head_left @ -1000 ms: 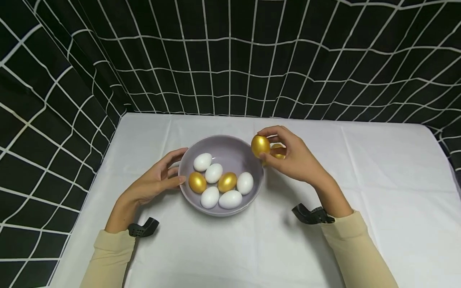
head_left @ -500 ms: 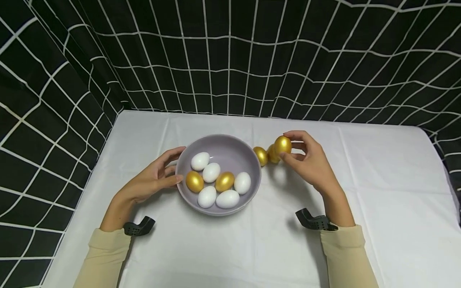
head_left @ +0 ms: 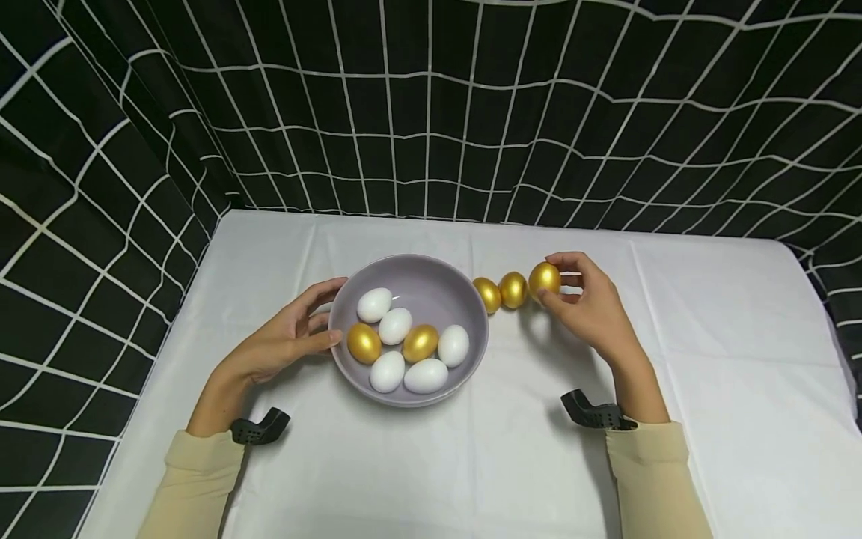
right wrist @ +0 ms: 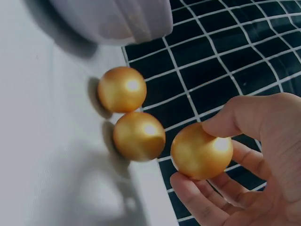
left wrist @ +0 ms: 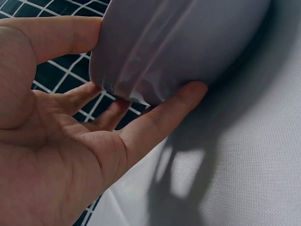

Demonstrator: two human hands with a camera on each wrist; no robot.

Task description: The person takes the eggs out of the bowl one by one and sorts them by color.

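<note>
In the head view, a greyish-purple bowl (head_left: 431, 288) holds several white eggs (head_left: 394, 326) and two golden eggs (head_left: 420, 343). My left hand (head_left: 286, 333) rests on the bowl's left side, thumb at the rim. In the left wrist view its fingers (left wrist: 160, 115) are spread along the outer wall of the bowl (left wrist: 188, 47). My right hand (head_left: 589, 303) pinches a golden egg (head_left: 544, 278) between thumb and fingertips, right of the bowl. Two more golden eggs, one near the bowl (right wrist: 122, 89) and one in the middle (right wrist: 139, 136), lie on the table beside it.
A white cloth covers the table (head_left: 431, 471). Black curtains with a white grid (head_left: 431, 112) stand behind and to the left. Black wrist cameras sit on the left wrist (head_left: 261, 427) and the right wrist (head_left: 595, 413).
My right hand has moved right with its golden egg, away from the bowl's rim to the end of the golden row, and sits slightly lower. My left hand stays at the bowl.
</note>
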